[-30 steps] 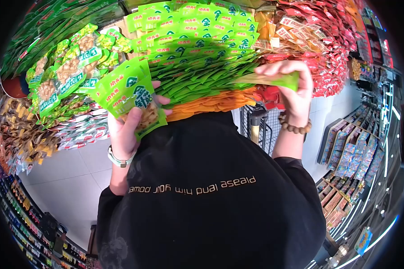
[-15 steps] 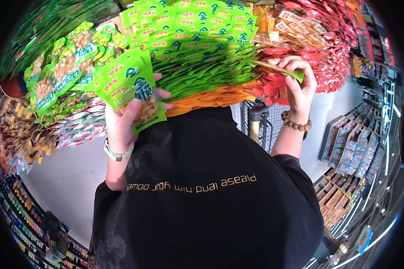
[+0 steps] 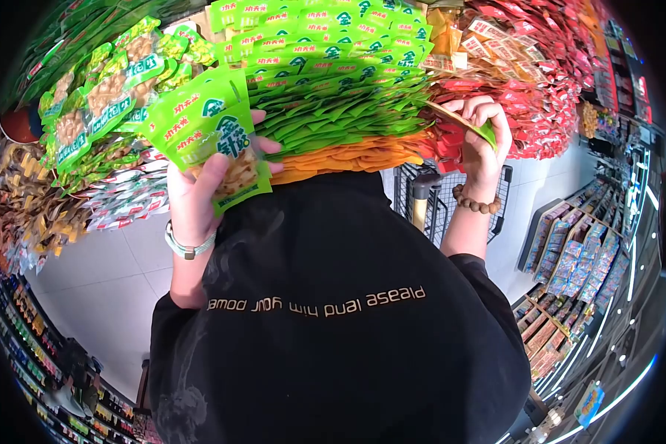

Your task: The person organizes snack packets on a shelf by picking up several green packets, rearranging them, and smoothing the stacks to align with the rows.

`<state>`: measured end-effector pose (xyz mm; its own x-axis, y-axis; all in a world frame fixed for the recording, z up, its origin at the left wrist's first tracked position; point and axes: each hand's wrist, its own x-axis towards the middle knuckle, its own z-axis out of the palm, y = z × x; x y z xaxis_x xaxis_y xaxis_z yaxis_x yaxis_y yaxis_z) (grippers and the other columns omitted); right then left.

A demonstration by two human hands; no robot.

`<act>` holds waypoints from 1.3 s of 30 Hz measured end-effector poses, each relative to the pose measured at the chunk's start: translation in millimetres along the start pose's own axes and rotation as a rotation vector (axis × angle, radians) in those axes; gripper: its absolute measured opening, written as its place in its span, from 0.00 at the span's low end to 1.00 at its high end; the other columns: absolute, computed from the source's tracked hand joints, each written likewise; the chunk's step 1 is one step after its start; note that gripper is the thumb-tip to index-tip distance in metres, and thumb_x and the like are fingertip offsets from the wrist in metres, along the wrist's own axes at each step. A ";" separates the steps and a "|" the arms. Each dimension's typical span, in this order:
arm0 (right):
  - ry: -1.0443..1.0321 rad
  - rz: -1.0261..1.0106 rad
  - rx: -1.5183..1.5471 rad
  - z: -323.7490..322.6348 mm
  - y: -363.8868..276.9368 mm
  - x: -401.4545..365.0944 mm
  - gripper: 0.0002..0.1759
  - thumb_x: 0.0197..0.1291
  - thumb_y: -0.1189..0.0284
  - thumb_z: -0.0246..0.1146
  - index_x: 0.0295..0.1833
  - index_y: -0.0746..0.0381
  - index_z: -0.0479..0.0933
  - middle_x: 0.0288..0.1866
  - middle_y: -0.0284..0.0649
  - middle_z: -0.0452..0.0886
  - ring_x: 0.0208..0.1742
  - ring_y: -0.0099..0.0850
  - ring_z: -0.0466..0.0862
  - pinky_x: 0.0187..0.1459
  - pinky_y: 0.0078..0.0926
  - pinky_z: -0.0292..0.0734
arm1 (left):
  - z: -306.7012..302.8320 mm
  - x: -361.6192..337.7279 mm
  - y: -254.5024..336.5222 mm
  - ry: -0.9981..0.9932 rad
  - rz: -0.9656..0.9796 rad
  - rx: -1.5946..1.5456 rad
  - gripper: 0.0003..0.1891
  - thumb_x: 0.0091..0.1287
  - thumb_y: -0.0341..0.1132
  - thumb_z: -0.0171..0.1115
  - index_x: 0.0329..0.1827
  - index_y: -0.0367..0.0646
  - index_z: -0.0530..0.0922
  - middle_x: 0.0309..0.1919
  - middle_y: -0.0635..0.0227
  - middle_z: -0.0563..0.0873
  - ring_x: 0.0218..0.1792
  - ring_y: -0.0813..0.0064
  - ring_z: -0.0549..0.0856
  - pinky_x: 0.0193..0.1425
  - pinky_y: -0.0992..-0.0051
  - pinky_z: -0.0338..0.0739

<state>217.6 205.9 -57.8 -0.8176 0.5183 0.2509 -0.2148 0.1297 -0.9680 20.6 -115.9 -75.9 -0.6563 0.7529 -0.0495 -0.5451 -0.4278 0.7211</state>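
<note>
My left hand [image 3: 196,189] is closed round a fanned bunch of green snack packets [image 3: 233,152], its thumb across the front and fingertips showing at the right edge. The front packet has a clear window with pale brown food behind it. On the right, my right hand [image 3: 488,137] pinches a single green snack packet [image 3: 462,124], seen nearly edge-on, fingers curled over it. Between the hands lies a large stacked display of like green packets [image 3: 333,66], with a layer of orange packets [image 3: 355,159] under its near edge.
Red packets [image 3: 540,96] are heaped at the right, and bagged nuts [image 3: 111,103] lie at the left. A wire shopping cart [image 3: 440,203] stands below my right hand. Stocked shelves [image 3: 577,237] line the right side, with pale floor tiles [image 3: 100,281] at lower left.
My right hand has shifted slightly left and down, with its packet tilted more steeply. My left hand with its bunch has drifted a little left.
</note>
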 end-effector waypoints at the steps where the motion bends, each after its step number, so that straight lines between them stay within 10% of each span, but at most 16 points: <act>1: -0.012 0.006 -0.026 2.6 -0.9 0.3 0.12 0.45 0.84 0.55 0.37 0.63 0.65 0.40 0.42 0.70 0.52 0.47 0.82 0.60 0.46 0.75 | -0.1 -0.6 0.7 0.002 0.006 0.002 0.26 0.73 0.33 0.57 0.71 0.32 0.63 0.63 0.38 0.74 0.53 0.46 0.84 0.50 0.50 0.87; 26: -0.554 -0.189 -1.060 25.8 -43.7 38.9 0.11 0.54 0.79 0.64 0.44 0.63 0.83 0.35 0.40 0.83 0.42 0.40 0.82 0.52 0.36 0.71 | -0.1 0.9 1.5 -0.026 -0.002 0.011 0.25 0.72 0.31 0.55 0.70 0.30 0.63 0.63 0.37 0.74 0.52 0.46 0.85 0.50 0.50 0.87; 39: -0.474 -0.196 -1.356 53.3 -27.8 10.2 0.18 0.48 0.77 0.66 0.48 0.59 0.82 0.40 0.38 0.87 0.39 0.37 0.85 0.40 0.32 0.82 | -1.7 -1.0 1.2 -0.045 -0.049 -0.022 0.24 0.72 0.27 0.52 0.70 0.27 0.62 0.64 0.36 0.73 0.54 0.46 0.84 0.53 0.49 0.86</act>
<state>186.8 162.6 -28.1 -0.9893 0.1101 0.0953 0.0993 0.9888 -0.1112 19.8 -118.0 -76.1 -0.6049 0.7946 -0.0524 -0.5872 -0.4006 0.7034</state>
